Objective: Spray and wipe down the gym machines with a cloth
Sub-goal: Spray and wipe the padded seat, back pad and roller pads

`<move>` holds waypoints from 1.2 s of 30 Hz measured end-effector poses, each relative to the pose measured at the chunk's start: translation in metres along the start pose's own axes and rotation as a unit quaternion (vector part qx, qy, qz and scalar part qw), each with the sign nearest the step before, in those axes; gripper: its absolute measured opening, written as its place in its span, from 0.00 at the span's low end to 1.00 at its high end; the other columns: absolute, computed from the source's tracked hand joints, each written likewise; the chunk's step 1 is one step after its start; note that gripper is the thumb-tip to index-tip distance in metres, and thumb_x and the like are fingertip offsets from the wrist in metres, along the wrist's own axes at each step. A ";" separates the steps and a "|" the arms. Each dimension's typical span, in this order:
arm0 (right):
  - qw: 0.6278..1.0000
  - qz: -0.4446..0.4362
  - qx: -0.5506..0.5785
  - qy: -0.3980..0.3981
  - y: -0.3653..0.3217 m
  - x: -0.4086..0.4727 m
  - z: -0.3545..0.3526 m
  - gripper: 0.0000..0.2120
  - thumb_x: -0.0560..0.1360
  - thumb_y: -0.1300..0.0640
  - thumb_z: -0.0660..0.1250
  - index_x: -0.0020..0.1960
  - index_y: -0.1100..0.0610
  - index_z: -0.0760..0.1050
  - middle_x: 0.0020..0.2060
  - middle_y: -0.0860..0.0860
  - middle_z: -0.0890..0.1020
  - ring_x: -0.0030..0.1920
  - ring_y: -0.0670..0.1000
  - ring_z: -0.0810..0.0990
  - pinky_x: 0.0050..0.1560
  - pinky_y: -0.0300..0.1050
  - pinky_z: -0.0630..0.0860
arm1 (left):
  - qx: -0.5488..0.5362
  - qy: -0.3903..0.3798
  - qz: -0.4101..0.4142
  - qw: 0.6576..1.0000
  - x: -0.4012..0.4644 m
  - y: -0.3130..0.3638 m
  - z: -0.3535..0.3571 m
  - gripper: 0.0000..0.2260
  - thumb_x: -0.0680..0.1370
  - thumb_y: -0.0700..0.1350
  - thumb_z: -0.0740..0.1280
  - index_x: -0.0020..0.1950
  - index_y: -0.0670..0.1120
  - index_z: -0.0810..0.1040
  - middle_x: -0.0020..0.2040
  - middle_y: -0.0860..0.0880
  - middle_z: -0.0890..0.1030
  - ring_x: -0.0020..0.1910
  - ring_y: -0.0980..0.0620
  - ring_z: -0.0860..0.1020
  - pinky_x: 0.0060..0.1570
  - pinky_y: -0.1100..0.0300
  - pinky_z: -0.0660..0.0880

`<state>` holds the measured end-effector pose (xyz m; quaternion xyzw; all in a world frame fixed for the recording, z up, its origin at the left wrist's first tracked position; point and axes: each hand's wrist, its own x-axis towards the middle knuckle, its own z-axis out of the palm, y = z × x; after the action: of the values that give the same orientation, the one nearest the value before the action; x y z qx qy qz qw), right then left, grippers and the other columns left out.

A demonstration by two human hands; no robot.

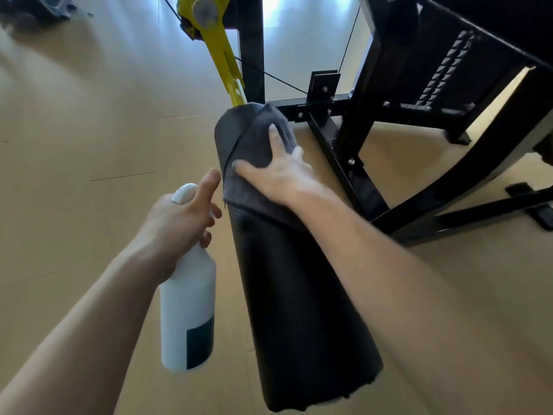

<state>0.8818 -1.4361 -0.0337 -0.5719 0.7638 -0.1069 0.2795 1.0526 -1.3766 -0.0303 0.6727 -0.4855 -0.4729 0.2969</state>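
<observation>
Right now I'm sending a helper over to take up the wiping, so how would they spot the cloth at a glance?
Find the long black padded roller that hangs from the machine's yellow arm. The cloth is draped over the roller's far end, pressed there by the right hand. It is dull grey and soft, where the roller is smooth and black.

The scene is lit by soft daylight. A strong white glare lies on the floor (278,13) at the top, between the black frame posts (254,49), so the light comes from that far side. The wide-angle lens bends straight lines near the edges. The yellow arm (221,52) and the top left corner are blurred. Soft shadows fall on the floor under the frame.
</observation>
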 end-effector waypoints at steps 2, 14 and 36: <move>1.000 -0.007 0.015 -0.005 0.028 -0.067 0.008 0.47 0.70 0.23 0.58 0.78 0.34 0.34 0.79 0.55 0.52 0.75 0.63 0.61 0.70 0.64 0.65 | -0.025 0.000 -0.011 1.000 0.003 0.003 0.006 0.32 0.77 0.71 0.62 0.46 0.40 0.82 0.41 0.43 0.80 0.31 0.48 0.76 0.39 0.52 0.74; 0.998 0.050 0.004 0.027 0.073 -0.195 0.031 0.48 0.66 0.19 0.51 0.78 0.33 0.34 0.78 0.47 0.59 0.74 0.53 0.67 0.67 0.56 0.73 | -0.027 -0.002 -0.049 0.998 0.022 -0.005 0.016 0.34 0.76 0.73 0.62 0.46 0.40 0.82 0.44 0.42 0.82 0.33 0.47 0.76 0.41 0.51 0.75; 0.984 0.002 0.178 -0.019 -0.013 0.067 -0.020 0.53 0.69 0.27 0.66 0.81 0.50 0.46 0.77 0.56 0.60 0.73 0.63 0.66 0.64 0.53 0.69 | -0.003 -0.004 -0.036 0.999 0.007 0.002 0.008 0.31 0.76 0.73 0.62 0.47 0.44 0.84 0.41 0.51 0.88 0.32 0.47 0.78 0.46 0.49 0.78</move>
<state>0.8688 -1.5057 -0.0314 -0.5132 0.7286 -0.2293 0.3914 1.0449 -1.3837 -0.0347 0.6874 -0.4603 -0.4872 0.2797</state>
